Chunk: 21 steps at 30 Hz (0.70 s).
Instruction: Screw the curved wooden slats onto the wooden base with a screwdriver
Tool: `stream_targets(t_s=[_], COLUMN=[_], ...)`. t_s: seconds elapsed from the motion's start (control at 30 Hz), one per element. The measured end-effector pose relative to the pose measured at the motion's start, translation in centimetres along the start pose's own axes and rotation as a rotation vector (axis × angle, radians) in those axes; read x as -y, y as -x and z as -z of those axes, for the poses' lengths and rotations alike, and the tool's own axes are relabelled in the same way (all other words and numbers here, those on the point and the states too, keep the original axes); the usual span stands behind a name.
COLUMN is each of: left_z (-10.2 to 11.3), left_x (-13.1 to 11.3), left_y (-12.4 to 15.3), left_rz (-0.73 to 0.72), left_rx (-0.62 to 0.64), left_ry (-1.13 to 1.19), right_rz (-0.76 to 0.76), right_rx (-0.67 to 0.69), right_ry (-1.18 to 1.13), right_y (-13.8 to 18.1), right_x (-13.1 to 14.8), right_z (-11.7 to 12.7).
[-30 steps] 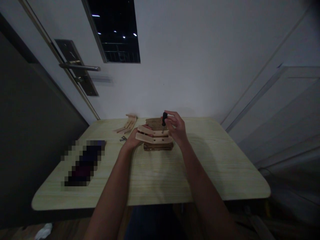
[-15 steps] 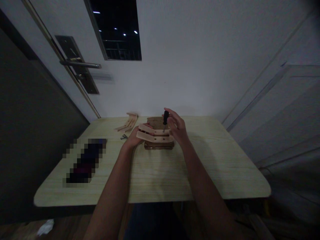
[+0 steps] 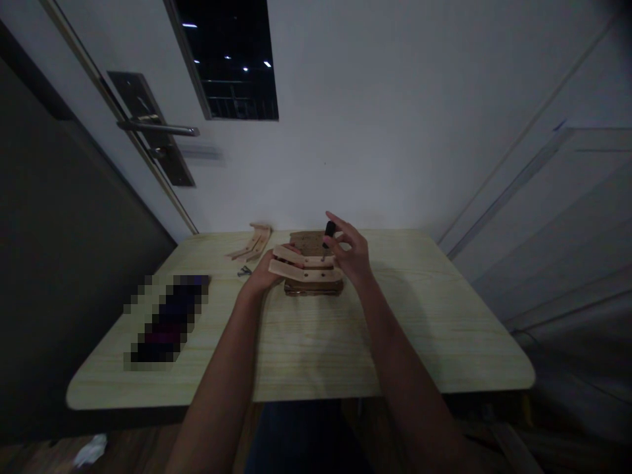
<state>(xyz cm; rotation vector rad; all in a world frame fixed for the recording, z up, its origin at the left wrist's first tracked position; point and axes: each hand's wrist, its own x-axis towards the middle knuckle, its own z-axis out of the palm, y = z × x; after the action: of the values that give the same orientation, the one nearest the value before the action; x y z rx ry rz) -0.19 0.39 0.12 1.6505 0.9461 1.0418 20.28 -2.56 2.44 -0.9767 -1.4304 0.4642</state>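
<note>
My right hand (image 3: 351, 249) is closed on a short black-handled screwdriver (image 3: 329, 232), which leans slightly and has its tip at a hole in a bent wooden piece. That wooden piece (image 3: 296, 268), two angled pale strips with dark holes, lies across a brown cardboard block (image 3: 313, 288). My left hand (image 3: 266, 271) grips the left end of the wooden piece from beneath and behind; some of its fingers are hidden. Just left of that hand lie several screws (image 3: 243, 271). Beyond them rests a similar bent wooden piece (image 3: 253, 243).
A pale wood-grain table (image 3: 419, 329) carries everything and meets a white door (image 3: 370, 131) at its back edge. A blurred-out dark object (image 3: 172, 319) lies on the left of the table. The door's metal handle (image 3: 168, 128) juts out at upper left.
The screwdriver's handle has tilted a little to the right, and my right fingers have shifted around it. My left hand and the wooden piece stay in place.
</note>
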Motion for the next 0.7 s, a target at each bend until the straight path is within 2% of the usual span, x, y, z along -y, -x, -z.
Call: stream_targets(t_s=[0.13, 0.33, 0.7], left_z=[-0.01, 0.06, 0.00], left_x=[0.12, 0.50, 0.43], left_y=[0.08, -0.04, -0.02], left_rz=[-0.008, -0.031, -0.045], left_rx=[-0.003, 0.026, 0.029], left_ry=[0.042, 0.060, 0.060], right_rz=[0.013, -0.001, -0.033], right_rx=[0.041, 0.124, -0.057], right_ry=[0.029, -0.090, -0.084], right_y=[-0.04, -0.05, -0.19], right_x=[0.04, 0.25, -0.35], right_z=[0.21, 0.03, -0.32])
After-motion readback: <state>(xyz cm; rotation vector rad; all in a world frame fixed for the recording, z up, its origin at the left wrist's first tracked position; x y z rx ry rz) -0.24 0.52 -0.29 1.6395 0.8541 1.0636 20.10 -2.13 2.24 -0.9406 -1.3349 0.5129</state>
